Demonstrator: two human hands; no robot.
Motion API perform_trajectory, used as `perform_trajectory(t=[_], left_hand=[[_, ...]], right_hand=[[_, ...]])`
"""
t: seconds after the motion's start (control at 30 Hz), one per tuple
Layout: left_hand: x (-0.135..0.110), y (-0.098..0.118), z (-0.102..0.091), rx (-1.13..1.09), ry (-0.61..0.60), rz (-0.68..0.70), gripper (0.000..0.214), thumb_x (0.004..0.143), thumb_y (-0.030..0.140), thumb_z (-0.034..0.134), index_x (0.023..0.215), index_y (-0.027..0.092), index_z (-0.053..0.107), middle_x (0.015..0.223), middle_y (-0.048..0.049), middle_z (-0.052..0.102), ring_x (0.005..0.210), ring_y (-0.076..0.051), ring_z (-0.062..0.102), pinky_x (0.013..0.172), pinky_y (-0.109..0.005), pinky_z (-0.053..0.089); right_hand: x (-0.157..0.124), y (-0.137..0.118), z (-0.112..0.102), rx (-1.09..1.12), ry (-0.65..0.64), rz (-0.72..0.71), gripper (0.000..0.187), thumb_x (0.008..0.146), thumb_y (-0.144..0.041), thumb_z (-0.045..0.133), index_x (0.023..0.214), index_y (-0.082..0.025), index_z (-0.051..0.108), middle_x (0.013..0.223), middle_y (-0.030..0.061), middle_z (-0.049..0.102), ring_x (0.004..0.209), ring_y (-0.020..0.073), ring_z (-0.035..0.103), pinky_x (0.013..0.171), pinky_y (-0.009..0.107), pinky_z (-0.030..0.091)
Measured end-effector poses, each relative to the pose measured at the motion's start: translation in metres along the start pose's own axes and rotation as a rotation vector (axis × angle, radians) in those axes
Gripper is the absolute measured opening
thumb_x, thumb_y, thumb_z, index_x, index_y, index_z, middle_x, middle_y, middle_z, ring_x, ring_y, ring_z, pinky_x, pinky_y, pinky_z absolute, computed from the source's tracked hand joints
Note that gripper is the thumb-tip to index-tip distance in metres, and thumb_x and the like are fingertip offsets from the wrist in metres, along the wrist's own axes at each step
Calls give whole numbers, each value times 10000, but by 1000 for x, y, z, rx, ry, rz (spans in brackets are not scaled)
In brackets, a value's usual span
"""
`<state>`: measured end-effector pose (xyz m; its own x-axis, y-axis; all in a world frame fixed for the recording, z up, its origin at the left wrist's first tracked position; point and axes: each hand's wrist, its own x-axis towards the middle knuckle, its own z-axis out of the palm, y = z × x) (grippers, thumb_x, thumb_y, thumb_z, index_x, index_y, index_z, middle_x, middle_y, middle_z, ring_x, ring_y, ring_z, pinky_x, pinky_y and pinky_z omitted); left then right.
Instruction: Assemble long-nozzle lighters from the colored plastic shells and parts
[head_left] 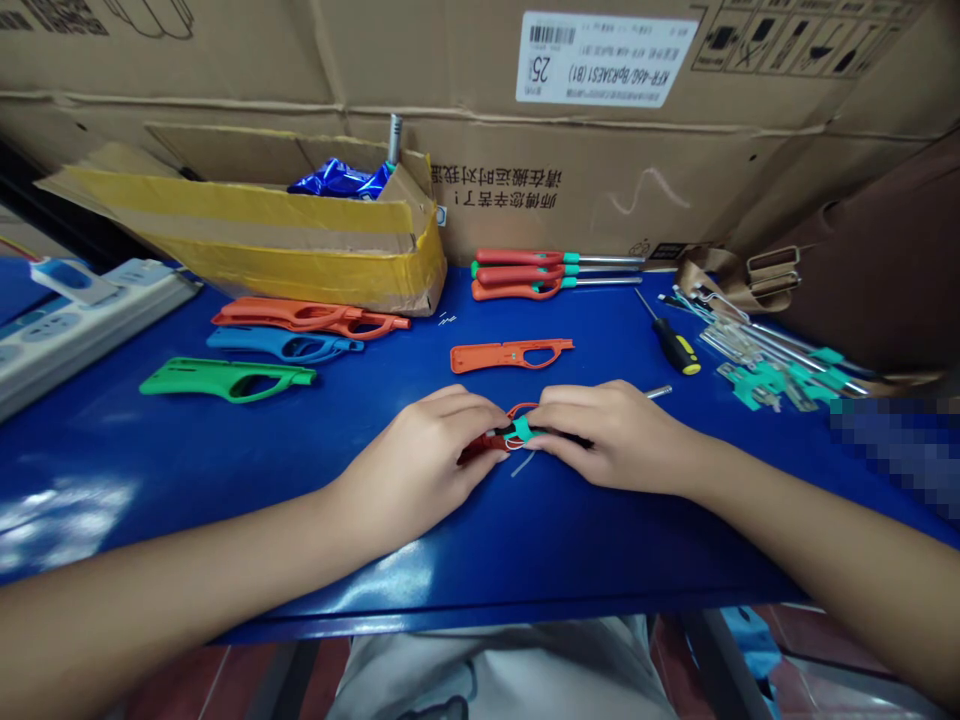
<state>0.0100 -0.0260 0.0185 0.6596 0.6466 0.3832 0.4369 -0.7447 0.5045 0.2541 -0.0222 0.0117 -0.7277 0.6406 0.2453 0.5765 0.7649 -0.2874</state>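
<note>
Near the front middle of the blue table, my left hand (435,447) has its fingers closed on a partly assembled red gas lighter (491,440). A teal trigger piece (519,431) and thin white wires show between my hands. Pinched fingers of my right hand (611,430) grip the lighter's other end, and a metal tube tip (660,392) sticks out beyond them. Much of the lighter's inside is hidden by my fingers. Just behind my hands lies an orange lighter shell half (480,358), apart from them.
Orange (300,315), blue (277,343) and green shell halves (202,378) lie left. Behind are a taped cardboard box (285,265) and red lighters (517,275). A screwdriver (675,345) and metal tubes with teal parts (802,365) lie right; a power strip (75,320) sits far left.
</note>
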Motion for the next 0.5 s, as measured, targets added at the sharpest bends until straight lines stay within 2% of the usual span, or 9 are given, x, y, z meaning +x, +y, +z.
perform_trajectory(t=[0.1,0.2,0.33,0.5], left_hand=[[0,0,0,5,4,9,126,917,111,652,1010,173,710,993,-45,764,939,-198,700,878,-335,587],[-1,-1,0,15,-7,6,127,916,111,651,1013,176,700,991,-41,761,939,-198,699,876,-332,584],[-2,-1,-1,50,-23,-33,183,910,134,678,1087,177,661,1011,-31,753,917,-194,697,824,-318,583],[-2,-2,-1,121,-36,26,292,946,159,645,1238,175,634,1032,-53,750,904,-198,689,792,-317,575]], right_hand=[[0,-3,-1,-159,-42,-13,292,1056,-356,461,1012,-172,684,907,51,688,711,142,605,581,270,345],[0,-5,-1,-198,-50,-19,324,1065,-374,433,1009,-170,679,910,51,682,691,140,591,575,278,334],[1,-5,0,-179,-40,-9,313,1060,-374,452,1015,-168,683,896,46,671,714,149,611,576,282,348],[2,0,1,-8,16,-1,227,1041,-339,520,995,-177,673,872,33,662,747,134,620,635,252,410]])
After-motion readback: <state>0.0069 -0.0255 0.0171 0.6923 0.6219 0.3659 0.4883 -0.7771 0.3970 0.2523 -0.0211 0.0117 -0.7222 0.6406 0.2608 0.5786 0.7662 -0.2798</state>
